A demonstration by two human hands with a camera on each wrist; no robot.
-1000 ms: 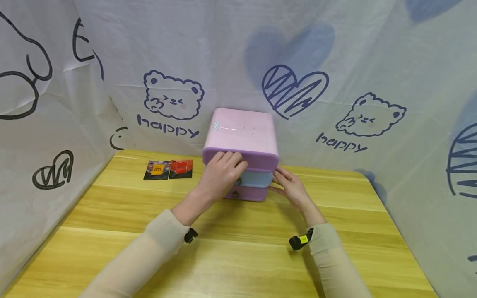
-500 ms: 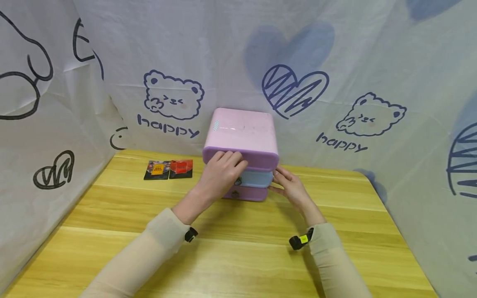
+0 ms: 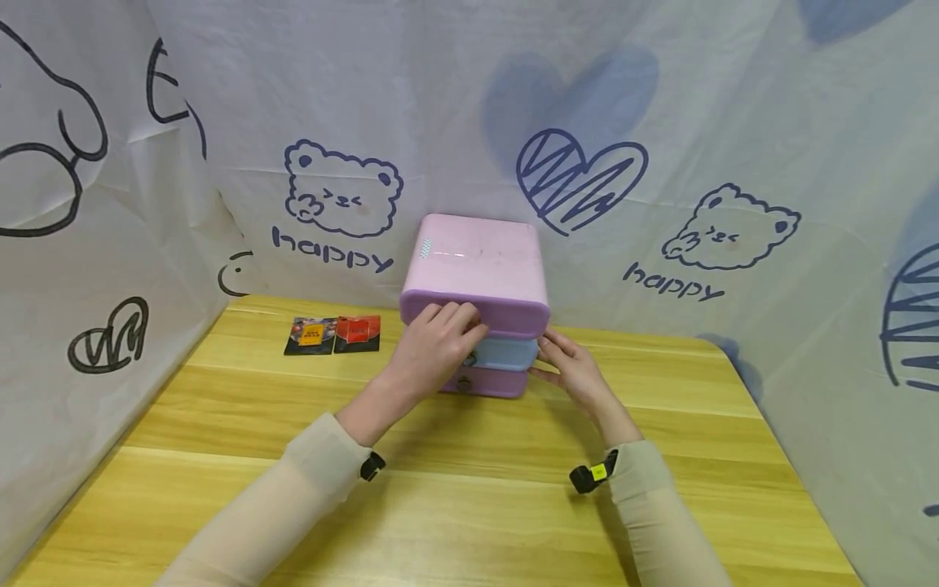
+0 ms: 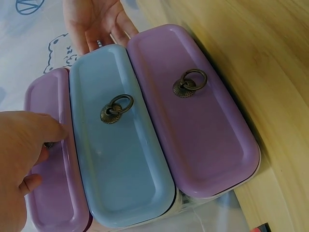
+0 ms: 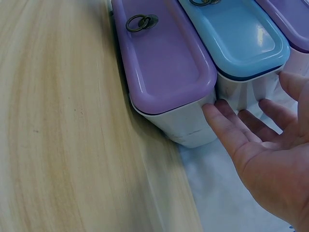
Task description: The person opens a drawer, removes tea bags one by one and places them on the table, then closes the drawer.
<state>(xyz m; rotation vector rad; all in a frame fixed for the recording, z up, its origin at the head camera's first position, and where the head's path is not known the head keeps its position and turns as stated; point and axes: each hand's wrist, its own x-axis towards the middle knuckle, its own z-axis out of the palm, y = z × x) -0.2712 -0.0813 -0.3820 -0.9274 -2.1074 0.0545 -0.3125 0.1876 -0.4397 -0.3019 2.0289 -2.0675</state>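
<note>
A small chest of drawers (image 3: 480,259) with a pink top stands at the back of the table. Its top drawer (image 3: 513,319) has a purple front, the middle drawer (image 3: 511,355) a light blue one, and the bottom drawer (image 3: 500,383) a purple one. My left hand (image 3: 436,344) pinches the ring pull (image 4: 48,144) of the top drawer, which the fingers mostly hide. Bronze ring pulls show on the blue and lower purple drawers. My right hand (image 5: 270,150) lays its extended fingertips along the chest's white right side.
Two small flat packets, one with a yellow label (image 3: 311,334) and one red (image 3: 357,330), lie left of the chest on the wood-grain table (image 3: 469,505). A white printed cloth (image 3: 455,106) hangs close behind and at both sides.
</note>
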